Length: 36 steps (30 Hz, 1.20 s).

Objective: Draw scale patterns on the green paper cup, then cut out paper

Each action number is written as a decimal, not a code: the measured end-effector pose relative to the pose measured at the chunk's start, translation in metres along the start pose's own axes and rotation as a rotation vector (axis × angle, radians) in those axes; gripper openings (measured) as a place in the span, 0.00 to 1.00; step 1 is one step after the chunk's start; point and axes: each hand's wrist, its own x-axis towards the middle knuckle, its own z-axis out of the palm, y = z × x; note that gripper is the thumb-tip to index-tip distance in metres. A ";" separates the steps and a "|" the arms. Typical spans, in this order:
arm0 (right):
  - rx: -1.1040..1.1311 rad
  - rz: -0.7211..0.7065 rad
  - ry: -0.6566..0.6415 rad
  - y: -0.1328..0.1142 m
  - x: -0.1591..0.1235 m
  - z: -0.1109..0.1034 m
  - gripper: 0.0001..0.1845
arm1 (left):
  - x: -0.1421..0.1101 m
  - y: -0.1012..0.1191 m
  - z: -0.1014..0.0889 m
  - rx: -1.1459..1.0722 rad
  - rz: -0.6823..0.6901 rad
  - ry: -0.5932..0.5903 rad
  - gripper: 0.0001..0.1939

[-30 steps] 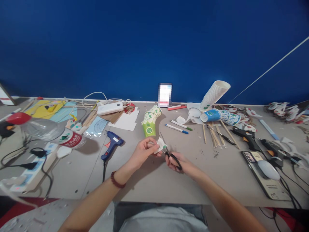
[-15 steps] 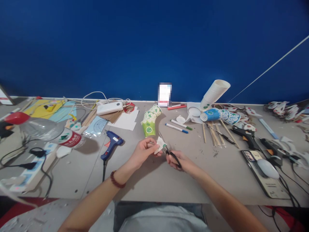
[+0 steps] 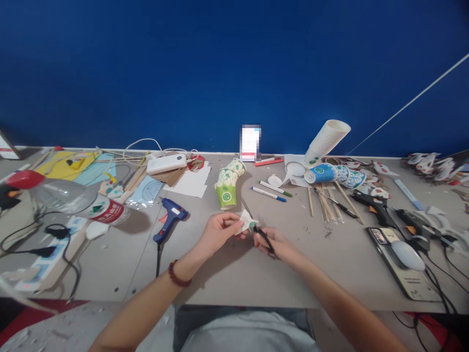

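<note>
My left hand (image 3: 219,231) pinches a small white paper piece (image 3: 245,222) with a green mark, just above the grey table (image 3: 227,274). Gripped by their dark handles in my right hand (image 3: 278,244) are black scissors (image 3: 261,233), whose blades reach into the paper piece. A red bead bracelet (image 3: 178,275) sits on my left wrist. Lying stacked on their side just beyond my hands are green paper cups (image 3: 227,183).
A blue glue gun (image 3: 169,219) lies left of my hands, past it a plastic bottle (image 3: 66,198) and a power strip (image 3: 44,256). Markers (image 3: 273,191), wooden sticks (image 3: 324,203), blue cups (image 3: 335,174), a white cup stack (image 3: 327,138) and a black glue gun (image 3: 373,204) lie right.
The scissors and my right hand have shifted slightly up and toward the paper piece. My left hand keeps its pinch on the paper.
</note>
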 end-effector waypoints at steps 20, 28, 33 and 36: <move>-0.079 0.054 -0.129 -0.004 -0.008 -0.003 0.29 | 0.003 0.003 -0.002 0.014 0.123 0.045 0.21; -0.072 0.012 -0.152 -0.005 -0.007 0.001 0.28 | 0.004 -0.003 -0.001 -0.006 0.136 0.056 0.16; -0.096 0.007 -0.150 -0.007 -0.008 0.002 0.28 | 0.007 -0.005 -0.003 -0.060 0.121 0.057 0.15; -0.102 0.042 -0.164 -0.008 -0.009 0.001 0.28 | 0.009 -0.006 -0.005 -0.068 0.175 0.081 0.14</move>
